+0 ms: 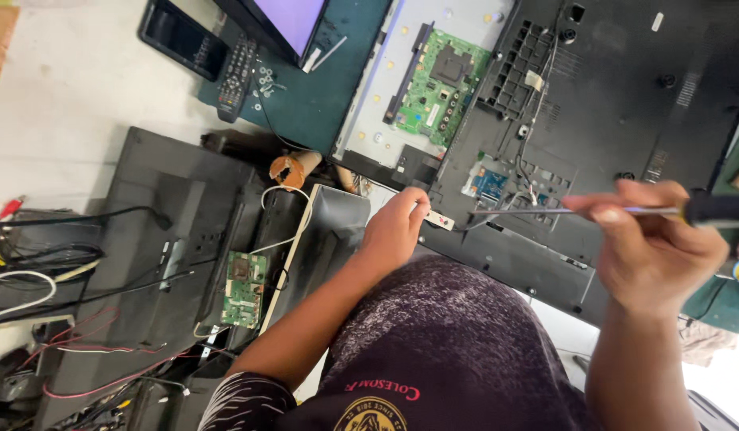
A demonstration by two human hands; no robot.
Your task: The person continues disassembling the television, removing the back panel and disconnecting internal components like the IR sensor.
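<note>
My right hand (653,243) grips a screwdriver (609,211) with a black handle; its thin metal shaft points left toward a small blue circuit board (488,183) on the black back cover (625,96) of a television. My left hand (395,227) pinches a small white strip-shaped part (439,219) at the cover's lower left edge. A large green circuit board (440,84) lies on the grey metal panel beyond.
Another dismantled black television back (162,239) with a small green board (243,291) lies at the left, among red, black and white cables. A remote control (237,73), a dark tablet (182,38) and a lit screen (290,20) sit at the top.
</note>
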